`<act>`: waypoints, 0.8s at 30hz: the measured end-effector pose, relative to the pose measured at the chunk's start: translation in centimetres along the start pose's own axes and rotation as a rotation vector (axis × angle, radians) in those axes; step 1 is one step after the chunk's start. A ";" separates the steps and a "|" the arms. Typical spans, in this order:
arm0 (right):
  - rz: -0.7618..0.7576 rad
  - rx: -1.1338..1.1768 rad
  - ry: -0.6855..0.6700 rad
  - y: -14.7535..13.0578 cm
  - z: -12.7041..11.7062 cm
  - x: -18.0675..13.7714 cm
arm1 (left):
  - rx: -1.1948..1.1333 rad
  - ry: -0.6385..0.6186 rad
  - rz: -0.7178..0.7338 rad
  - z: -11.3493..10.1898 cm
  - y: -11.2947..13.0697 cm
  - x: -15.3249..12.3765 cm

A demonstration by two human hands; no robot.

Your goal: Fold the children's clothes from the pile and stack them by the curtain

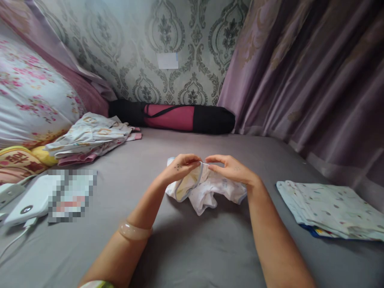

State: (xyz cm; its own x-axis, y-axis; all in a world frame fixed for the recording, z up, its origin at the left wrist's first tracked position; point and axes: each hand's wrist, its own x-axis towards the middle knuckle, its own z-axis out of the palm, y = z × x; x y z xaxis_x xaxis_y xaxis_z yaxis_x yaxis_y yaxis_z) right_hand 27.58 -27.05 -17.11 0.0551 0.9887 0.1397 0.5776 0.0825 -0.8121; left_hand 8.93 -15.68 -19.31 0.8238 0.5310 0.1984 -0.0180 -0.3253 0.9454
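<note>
A small white printed garment [205, 194] with grey-blue trim and a pale yellow part lies crumpled on the grey bed sheet [192, 248]. Its upper edge is raised between my two hands. My left hand [183, 166] pinches that edge between thumb and fingers, with a pale bangle [135, 231] farther back on the forearm. Close by on the other side, my right hand [230, 168] is closed on the same edge, its thumb and index finger around the cloth. Both hands partly cover the garment, so its exact kind is unclear.
Folded printed cloths [333, 208] lie at right. At left are a pile of clothes [93, 134], a floral pillow [33, 92], a white power bank [36, 200] with a cable, and a blurred-out item [72, 196]. A black and red long bag [171, 117] lies along the wall.
</note>
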 end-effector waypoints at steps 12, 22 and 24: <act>0.088 0.234 0.428 0.9 -0.7 0.6 | 0.035 0.093 0.005 -2.4 0.5 -0.8; 0.279 0.343 0.609 1.9 -3.3 -0.6 | 0.075 0.024 -0.015 -1.6 -0.1 -0.4; 0.281 0.357 0.614 2.0 -3.4 -0.6 | 0.114 -0.021 0.015 -1.3 0.2 -0.4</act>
State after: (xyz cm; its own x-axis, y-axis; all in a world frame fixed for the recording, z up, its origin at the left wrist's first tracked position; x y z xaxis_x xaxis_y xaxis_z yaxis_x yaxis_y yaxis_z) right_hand 31.45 -27.91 -16.95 0.6642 0.7401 0.1056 0.1823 -0.0233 -0.9830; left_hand 7.84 -14.96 -18.87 0.8355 0.5095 0.2055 0.0331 -0.4201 0.9069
